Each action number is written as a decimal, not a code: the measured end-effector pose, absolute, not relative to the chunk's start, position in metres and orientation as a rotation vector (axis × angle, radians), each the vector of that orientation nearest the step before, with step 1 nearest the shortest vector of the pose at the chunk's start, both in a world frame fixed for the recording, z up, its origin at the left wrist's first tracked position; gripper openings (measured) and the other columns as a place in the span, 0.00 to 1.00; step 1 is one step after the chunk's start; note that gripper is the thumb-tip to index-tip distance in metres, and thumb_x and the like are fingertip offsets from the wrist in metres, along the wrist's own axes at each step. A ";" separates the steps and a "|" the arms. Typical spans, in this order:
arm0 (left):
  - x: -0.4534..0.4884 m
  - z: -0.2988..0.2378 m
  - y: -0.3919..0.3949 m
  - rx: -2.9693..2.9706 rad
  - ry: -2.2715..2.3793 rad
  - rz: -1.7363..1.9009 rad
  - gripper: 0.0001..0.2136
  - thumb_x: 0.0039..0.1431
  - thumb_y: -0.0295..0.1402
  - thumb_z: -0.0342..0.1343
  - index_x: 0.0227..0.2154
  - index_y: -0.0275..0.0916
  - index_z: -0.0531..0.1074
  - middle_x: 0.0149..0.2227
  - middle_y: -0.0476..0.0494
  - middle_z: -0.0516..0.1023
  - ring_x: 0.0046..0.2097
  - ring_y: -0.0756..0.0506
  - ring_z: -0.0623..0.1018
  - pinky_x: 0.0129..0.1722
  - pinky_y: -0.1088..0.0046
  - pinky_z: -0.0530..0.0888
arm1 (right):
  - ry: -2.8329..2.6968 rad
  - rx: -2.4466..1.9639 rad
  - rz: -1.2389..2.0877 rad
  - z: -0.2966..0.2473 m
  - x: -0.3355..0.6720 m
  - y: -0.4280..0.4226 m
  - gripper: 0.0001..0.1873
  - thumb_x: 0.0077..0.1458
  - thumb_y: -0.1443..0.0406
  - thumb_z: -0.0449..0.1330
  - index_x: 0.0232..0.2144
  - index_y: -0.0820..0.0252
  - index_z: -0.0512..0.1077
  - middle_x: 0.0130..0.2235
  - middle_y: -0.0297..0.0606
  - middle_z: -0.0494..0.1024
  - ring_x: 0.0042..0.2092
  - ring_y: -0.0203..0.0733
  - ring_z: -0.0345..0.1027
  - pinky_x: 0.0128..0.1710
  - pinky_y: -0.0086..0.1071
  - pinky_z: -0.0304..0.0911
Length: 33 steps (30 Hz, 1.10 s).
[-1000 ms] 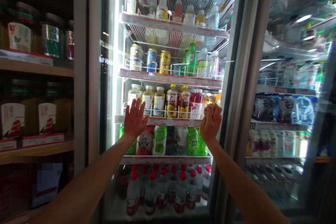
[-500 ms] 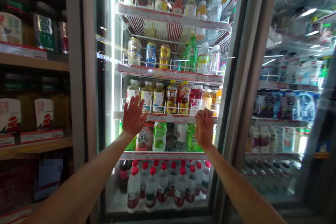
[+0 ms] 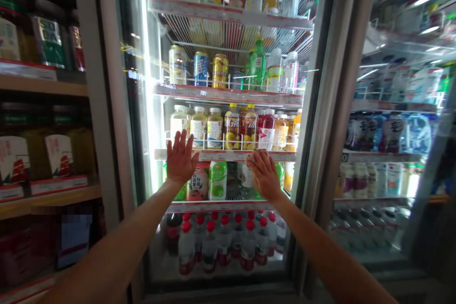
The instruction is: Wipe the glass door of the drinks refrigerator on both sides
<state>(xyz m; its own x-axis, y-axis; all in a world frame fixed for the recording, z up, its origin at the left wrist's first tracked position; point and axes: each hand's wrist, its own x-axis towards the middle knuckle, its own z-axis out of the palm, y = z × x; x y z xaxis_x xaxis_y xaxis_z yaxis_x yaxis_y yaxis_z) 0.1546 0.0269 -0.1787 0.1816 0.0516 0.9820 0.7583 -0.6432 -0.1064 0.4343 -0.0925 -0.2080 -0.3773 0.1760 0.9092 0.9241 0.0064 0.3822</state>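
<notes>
My left hand [image 3: 181, 157] lies flat with fingers spread against the glass door of a lit drinks cooler, over the lower middle shelf. My right hand [image 3: 266, 175] is on the glass to the right, fingers bent over a small crumpled cloth [image 3: 251, 158]. Most of that cloth is hidden under the fingers. Behind the glass, tea bottles [image 3: 214, 128] with pale labels and yellow-capped bottles [image 3: 232, 128] stand on the shelf just above my hands. A green carton [image 3: 217, 180] shows between them on the shelf below.
A metal door frame [image 3: 329, 104] runs down the right side, with another stocked cooler beyond it. Wooden shelves [image 3: 46, 86] with large jars stand at the left. Red-capped bottles [image 3: 210, 247] fill the cooler's bottom. Light reflections streak the glass.
My right hand has slid left across the glass with the cloth, and its fingers now point up and left. My left hand stays nearly in place. The view has shifted slightly.
</notes>
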 end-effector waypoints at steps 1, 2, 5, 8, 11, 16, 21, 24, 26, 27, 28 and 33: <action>0.154 -0.180 0.027 -1.865 -0.754 -1.503 0.27 0.62 0.39 0.41 0.62 0.37 0.48 0.65 0.37 0.46 0.66 0.42 0.43 0.64 0.55 0.43 | -1.561 -1.172 -1.423 -0.205 0.438 -0.093 0.31 0.56 0.71 0.48 0.61 0.53 0.53 0.63 0.42 0.55 0.66 0.50 0.39 0.60 0.51 0.49; 0.153 -0.182 0.027 -1.869 -0.745 -1.497 0.27 0.62 0.39 0.42 0.62 0.36 0.48 0.65 0.36 0.46 0.66 0.42 0.43 0.64 0.55 0.43 | -1.435 -1.196 -1.410 -0.201 0.443 -0.093 0.31 0.56 0.71 0.48 0.62 0.54 0.52 0.63 0.44 0.55 0.66 0.51 0.40 0.59 0.52 0.50; 0.153 -0.186 0.027 -1.851 -0.728 -1.488 0.27 0.62 0.38 0.42 0.63 0.37 0.47 0.65 0.37 0.46 0.66 0.42 0.42 0.64 0.56 0.43 | -1.098 -1.216 -1.349 -0.192 0.450 -0.093 0.31 0.56 0.71 0.46 0.63 0.57 0.49 0.65 0.48 0.50 0.66 0.54 0.40 0.57 0.56 0.51; 0.152 -0.189 0.028 -1.841 -0.740 -1.489 0.27 0.62 0.38 0.42 0.63 0.38 0.46 0.65 0.37 0.46 0.67 0.42 0.42 0.64 0.56 0.43 | -1.331 -1.193 -1.389 -0.199 0.435 -0.090 0.31 0.56 0.71 0.46 0.62 0.55 0.50 0.65 0.44 0.50 0.66 0.51 0.37 0.59 0.53 0.51; 0.152 -0.191 0.028 -1.872 -0.746 -1.468 0.28 0.62 0.38 0.42 0.63 0.37 0.45 0.66 0.36 0.45 0.67 0.42 0.41 0.64 0.55 0.43 | -1.683 -1.157 -1.433 -0.206 0.415 -0.087 0.28 0.56 0.70 0.48 0.59 0.53 0.57 0.63 0.38 0.55 0.67 0.47 0.36 0.61 0.48 0.48; 0.151 -0.195 0.028 -1.844 -0.730 -1.461 0.28 0.62 0.38 0.42 0.63 0.38 0.44 0.66 0.37 0.45 0.66 0.42 0.41 0.64 0.55 0.43 | -1.388 -1.220 -1.366 -0.198 0.408 -0.082 0.26 0.56 0.69 0.48 0.58 0.59 0.59 0.64 0.44 0.52 0.67 0.48 0.34 0.62 0.50 0.43; 0.151 -0.197 0.028 -1.886 -0.741 -1.472 0.28 0.62 0.38 0.42 0.63 0.37 0.45 0.66 0.37 0.45 0.66 0.41 0.42 0.63 0.54 0.44 | -1.936 -1.018 -1.470 -0.215 0.391 -0.080 0.27 0.54 0.70 0.51 0.57 0.56 0.60 0.63 0.37 0.56 0.67 0.44 0.33 0.64 0.45 0.40; 0.150 -0.198 0.028 -1.889 -0.734 -1.468 0.28 0.62 0.38 0.42 0.63 0.37 0.46 0.65 0.36 0.46 0.66 0.41 0.42 0.63 0.54 0.44 | -1.879 -1.090 -1.442 -0.210 0.400 -0.082 0.28 0.54 0.70 0.51 0.58 0.54 0.59 0.64 0.37 0.55 0.67 0.44 0.36 0.63 0.47 0.40; 0.149 -0.199 0.028 -1.876 -0.724 -1.469 0.28 0.62 0.38 0.43 0.63 0.37 0.46 0.65 0.36 0.46 0.66 0.41 0.42 0.63 0.54 0.44 | -1.539 -1.216 -1.369 -0.197 0.418 -0.084 0.28 0.56 0.70 0.49 0.59 0.55 0.57 0.64 0.42 0.53 0.67 0.48 0.36 0.62 0.52 0.41; 0.149 -0.200 0.029 -1.874 -0.724 -1.470 0.28 0.62 0.38 0.43 0.63 0.37 0.46 0.65 0.36 0.46 0.66 0.41 0.42 0.63 0.54 0.44 | -1.378 -1.256 -1.332 -0.192 0.428 -0.085 0.29 0.56 0.70 0.48 0.60 0.56 0.55 0.64 0.44 0.52 0.66 0.50 0.37 0.61 0.53 0.43; 0.149 -0.201 0.029 -1.879 -0.730 -1.471 0.28 0.62 0.38 0.43 0.63 0.37 0.46 0.65 0.36 0.46 0.66 0.41 0.43 0.63 0.54 0.45 | -1.249 -1.276 -1.303 -0.190 0.438 -0.086 0.29 0.57 0.70 0.47 0.61 0.57 0.53 0.65 0.45 0.51 0.66 0.51 0.38 0.60 0.55 0.44; 0.152 -0.203 0.030 -1.898 -0.758 -1.506 0.27 0.62 0.37 0.43 0.63 0.37 0.47 0.65 0.37 0.48 0.66 0.41 0.43 0.64 0.54 0.43 | -1.174 -1.248 -1.346 -0.230 0.449 -0.097 0.32 0.56 0.71 0.47 0.63 0.58 0.48 0.65 0.48 0.47 0.66 0.53 0.36 0.59 0.55 0.49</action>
<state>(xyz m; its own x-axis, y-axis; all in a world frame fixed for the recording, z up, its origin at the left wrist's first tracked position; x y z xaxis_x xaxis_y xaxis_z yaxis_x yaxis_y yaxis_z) 0.1523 0.0296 -0.2032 0.1955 0.0707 0.9781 0.7437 -0.6608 -0.1009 0.4485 -0.0966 -0.2301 -0.0561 -0.0222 0.9982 0.9919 -0.1153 0.0532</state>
